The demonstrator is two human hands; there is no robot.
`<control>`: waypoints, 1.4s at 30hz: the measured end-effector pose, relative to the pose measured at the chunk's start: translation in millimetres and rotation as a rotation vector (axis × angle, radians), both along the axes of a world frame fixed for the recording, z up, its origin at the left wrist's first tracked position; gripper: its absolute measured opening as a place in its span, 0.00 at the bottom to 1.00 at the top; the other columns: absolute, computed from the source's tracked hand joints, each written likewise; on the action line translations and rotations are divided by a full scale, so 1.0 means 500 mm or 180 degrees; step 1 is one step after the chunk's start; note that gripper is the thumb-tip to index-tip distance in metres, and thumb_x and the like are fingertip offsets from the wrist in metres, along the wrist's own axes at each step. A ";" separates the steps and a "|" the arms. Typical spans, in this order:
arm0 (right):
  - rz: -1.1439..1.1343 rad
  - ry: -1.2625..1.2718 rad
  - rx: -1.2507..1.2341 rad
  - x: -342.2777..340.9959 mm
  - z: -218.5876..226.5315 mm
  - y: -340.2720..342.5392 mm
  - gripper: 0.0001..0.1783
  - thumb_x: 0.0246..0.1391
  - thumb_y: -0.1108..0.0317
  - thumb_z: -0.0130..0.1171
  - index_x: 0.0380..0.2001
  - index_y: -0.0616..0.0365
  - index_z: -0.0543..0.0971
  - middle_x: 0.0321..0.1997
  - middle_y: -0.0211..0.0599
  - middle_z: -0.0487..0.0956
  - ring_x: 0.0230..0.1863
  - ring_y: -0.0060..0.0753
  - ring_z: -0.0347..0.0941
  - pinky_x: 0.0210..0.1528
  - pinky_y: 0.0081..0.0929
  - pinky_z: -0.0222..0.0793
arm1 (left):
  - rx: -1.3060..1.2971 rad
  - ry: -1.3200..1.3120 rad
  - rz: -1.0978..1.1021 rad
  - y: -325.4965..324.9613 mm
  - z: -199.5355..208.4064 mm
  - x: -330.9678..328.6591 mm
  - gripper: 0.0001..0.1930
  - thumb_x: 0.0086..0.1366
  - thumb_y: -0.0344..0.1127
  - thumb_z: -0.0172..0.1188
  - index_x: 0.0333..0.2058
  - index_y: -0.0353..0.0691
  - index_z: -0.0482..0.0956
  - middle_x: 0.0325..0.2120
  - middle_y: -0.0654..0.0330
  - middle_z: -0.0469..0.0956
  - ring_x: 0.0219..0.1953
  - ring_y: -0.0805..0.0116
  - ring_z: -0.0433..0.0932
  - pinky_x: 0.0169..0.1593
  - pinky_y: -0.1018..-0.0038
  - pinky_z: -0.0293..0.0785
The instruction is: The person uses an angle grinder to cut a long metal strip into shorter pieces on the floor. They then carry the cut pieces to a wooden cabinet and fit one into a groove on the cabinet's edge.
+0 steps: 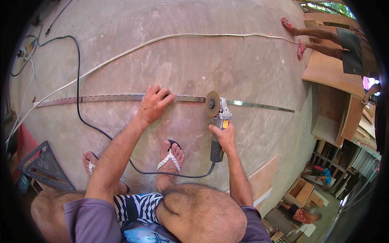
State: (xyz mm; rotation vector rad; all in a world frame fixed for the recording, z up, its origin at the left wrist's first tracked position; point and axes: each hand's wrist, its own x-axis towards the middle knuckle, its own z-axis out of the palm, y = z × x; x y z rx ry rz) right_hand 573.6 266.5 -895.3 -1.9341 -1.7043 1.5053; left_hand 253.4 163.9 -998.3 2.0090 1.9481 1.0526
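Note:
A long, narrow metal strip (109,97) with a row of small holes lies across the concrete floor in front of me. My left hand (156,104) is on it left of the middle, fingers curled down over the strip. In my right hand (223,135) is an angle grinder (217,149), gripped round its dark body with the head pointing away from me. The grinder's cutting disc (212,104) stands at the strip and hides a short part of it; whether they touch I cannot tell. A black power cord (190,176) runs from the grinder's rear end.
The black cord loops leftward and crosses the strip. A pale cable (178,35) curves over the floor beyond. My sandalled feet (170,157) are close behind the strip. A dark triangular square (45,167) lies left. A person (328,42) stands far right by wooden cabinets (330,77); others sit lower right.

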 end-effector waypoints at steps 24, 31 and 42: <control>-0.0087 0.0079 -0.0027 -0.009 -0.003 -0.017 0.28 0.53 0.68 0.78 0.54 0.63 0.77 0.36 0.35 0.85 0.28 0.28 0.82 0.31 0.30 0.80 | -0.0252 -0.0664 0.0310 0.016 0.022 0.005 0.07 0.63 0.36 0.76 0.40 0.50 0.90 0.37 0.66 0.77 0.44 0.61 0.75 0.47 0.60 0.69; -0.0079 -0.0071 -0.0069 -0.009 0.000 -0.015 0.29 0.52 0.69 0.78 0.54 0.67 0.78 0.38 0.37 0.86 0.29 0.28 0.83 0.32 0.31 0.80 | -0.0210 -0.0685 0.0369 0.017 0.023 0.008 0.07 0.63 0.36 0.76 0.39 0.51 0.90 0.37 0.67 0.77 0.43 0.62 0.75 0.46 0.61 0.69; -0.0063 -0.0126 0.0023 -0.017 0.005 -0.017 0.27 0.52 0.69 0.79 0.52 0.66 0.79 0.37 0.36 0.86 0.29 0.28 0.83 0.32 0.31 0.80 | -0.0315 -0.0741 0.0384 0.016 0.026 0.009 0.06 0.63 0.35 0.75 0.38 0.51 0.89 0.37 0.67 0.77 0.45 0.62 0.76 0.48 0.61 0.69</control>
